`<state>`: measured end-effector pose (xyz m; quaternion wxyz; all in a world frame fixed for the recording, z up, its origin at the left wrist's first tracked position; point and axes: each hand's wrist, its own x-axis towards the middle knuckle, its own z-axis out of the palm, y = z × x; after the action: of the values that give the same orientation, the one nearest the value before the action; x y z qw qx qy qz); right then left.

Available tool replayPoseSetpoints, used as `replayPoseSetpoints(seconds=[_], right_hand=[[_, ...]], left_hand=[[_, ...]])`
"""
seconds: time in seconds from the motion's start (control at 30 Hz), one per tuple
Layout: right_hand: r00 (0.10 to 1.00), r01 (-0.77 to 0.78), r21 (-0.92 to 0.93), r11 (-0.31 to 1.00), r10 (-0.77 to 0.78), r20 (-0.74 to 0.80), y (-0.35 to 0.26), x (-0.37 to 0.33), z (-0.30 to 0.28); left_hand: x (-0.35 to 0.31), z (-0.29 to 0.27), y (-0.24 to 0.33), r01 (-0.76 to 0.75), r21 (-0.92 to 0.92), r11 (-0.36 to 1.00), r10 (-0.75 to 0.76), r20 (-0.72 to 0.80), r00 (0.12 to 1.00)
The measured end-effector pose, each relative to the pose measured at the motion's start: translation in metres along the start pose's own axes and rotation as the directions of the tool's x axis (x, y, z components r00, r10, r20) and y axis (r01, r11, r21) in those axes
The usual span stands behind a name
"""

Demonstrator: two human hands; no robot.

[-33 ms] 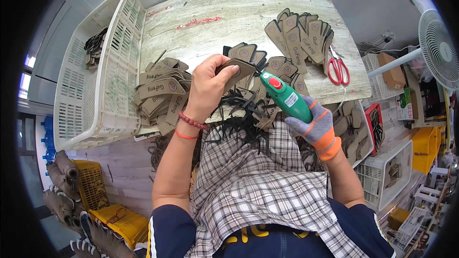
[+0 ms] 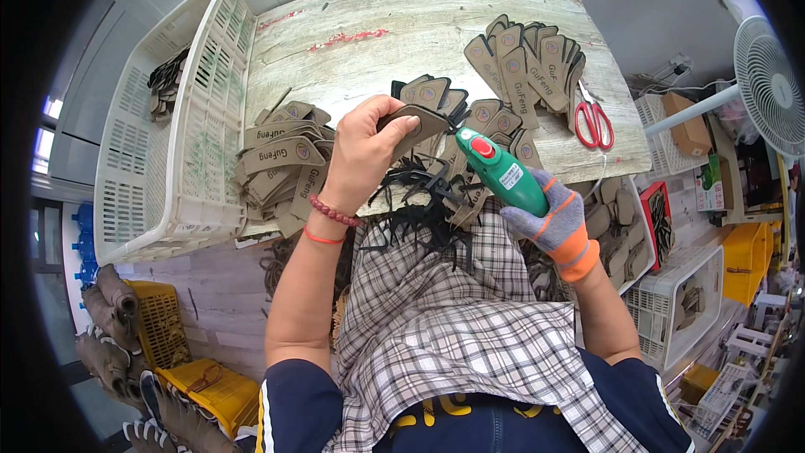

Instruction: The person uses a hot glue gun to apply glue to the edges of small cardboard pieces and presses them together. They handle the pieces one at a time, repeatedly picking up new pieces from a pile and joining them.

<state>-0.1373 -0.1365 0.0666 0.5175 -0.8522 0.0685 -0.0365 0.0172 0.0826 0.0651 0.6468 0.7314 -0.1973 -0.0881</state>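
Near the tabletop's front edge, a tab, judged light, pliable and best pinched mid-face, is held by the left hand, a tool by the right hand.

The person wears a dark navy shirt with short sleeves; along the outer side of the left one there runs a white stripe with a yellow edge, and on the chest some yellow print is partly visible. Over it is an apron of light cloth with dark checks. The left hand is without glove, and its wrist has a dark red beaded bracelet and a thin, brighter red band. The right hand has a knitted grey glove with orange stripes and an orange cuff.
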Motion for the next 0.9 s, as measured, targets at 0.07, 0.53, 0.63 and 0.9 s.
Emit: replayPoseSetpoints(seconds=[0.07,0.53,0.63,0.9], right_hand=[[0.999,0.03,-0.007,1.0,-0.03,0.023,0.003,0.0,-0.003],[0.988,0.106,0.014,0.994,-0.106,0.109,-0.004,0.004,0.006],[0.991,0.073,0.059,0.996,-0.079,0.107,-0.01,0.006,0.011],[0.998,0.061,-0.021,0.998,-0.061,-0.014,0.006,-0.003,0.009]], left_hand=[[0.001,-0.007,0.004,0.001,0.062,0.998,-0.005,0.067,0.998],[0.0,-0.014,0.019,0.213,0.151,0.965,-0.253,0.348,0.903],[-0.002,-0.011,0.014,0.294,0.067,0.953,-0.298,0.351,0.888],[0.009,-0.098,0.028,0.09,0.802,0.59,0.047,-0.145,0.988]])
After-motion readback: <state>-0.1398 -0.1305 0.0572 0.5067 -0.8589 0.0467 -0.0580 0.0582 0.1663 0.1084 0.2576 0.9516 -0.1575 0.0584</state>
